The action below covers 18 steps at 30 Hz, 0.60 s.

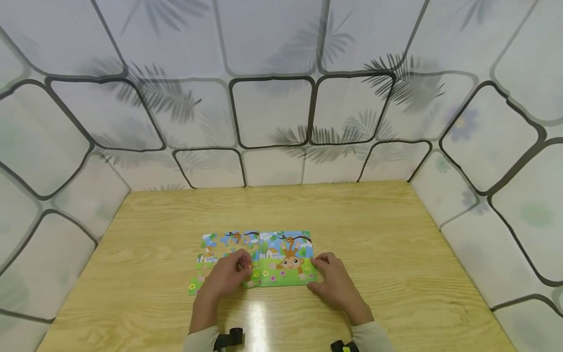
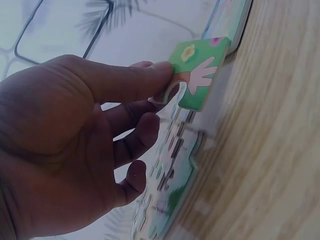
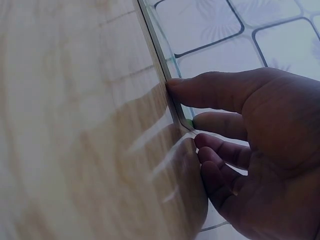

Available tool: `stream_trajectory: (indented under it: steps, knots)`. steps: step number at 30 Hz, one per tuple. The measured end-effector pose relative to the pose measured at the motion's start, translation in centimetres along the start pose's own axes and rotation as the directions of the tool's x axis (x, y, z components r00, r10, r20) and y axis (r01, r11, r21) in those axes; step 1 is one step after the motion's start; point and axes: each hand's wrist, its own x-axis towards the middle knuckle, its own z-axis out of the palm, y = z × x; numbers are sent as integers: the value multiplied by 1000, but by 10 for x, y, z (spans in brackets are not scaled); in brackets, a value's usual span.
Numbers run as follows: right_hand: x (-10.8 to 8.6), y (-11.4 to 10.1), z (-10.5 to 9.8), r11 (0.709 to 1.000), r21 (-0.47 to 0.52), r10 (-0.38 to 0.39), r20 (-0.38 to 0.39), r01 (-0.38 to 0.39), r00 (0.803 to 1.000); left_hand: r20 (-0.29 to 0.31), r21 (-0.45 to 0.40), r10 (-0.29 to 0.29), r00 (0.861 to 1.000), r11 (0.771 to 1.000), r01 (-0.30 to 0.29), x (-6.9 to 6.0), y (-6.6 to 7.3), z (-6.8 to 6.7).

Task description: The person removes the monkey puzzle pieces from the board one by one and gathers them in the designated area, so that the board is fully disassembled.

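Note:
In the left wrist view, my left hand [image 2: 75, 145] pinches a green puzzle piece [image 2: 205, 75] between thumb and index finger. The piece shows a pale monkey paw and a yellow flower. It is raised and tilted, its cut edge toward the palm. On the table lies a puzzle board [image 1: 281, 278] with a monkey hanging from a branch. My right hand [image 1: 334, 281] holds the board's near right corner, thumb at the near edge and fingers by the right side. Left of the board are several puzzle pieces [image 1: 206, 256] with gaps between them, partly hidden by my left hand.
The wooden table [image 1: 374, 230] extends around the puzzle on all sides. Behind it and at both sides stand pale walls [image 1: 272, 112] with dark outlines and leaf patterns. Both wrists wear dark straps [image 1: 228, 338].

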Motion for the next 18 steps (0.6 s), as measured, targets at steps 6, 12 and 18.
stream_trajectory:
  steps: [6,12,18]
  knots:
    - [-4,0,-3,1000,-10,-2,-11,2,1000,5,8,-40,999,999,40,-2,-4,-1]
    - [-5,-2,-3,1000,-25,8,-13,-8,1000,-27,51,-55,998,997,56,-3,-1,3]
    - [-4,-2,-3,999,-33,9,-15,-9,1000,-61,137,-52,997,989,60,-4,4,5]
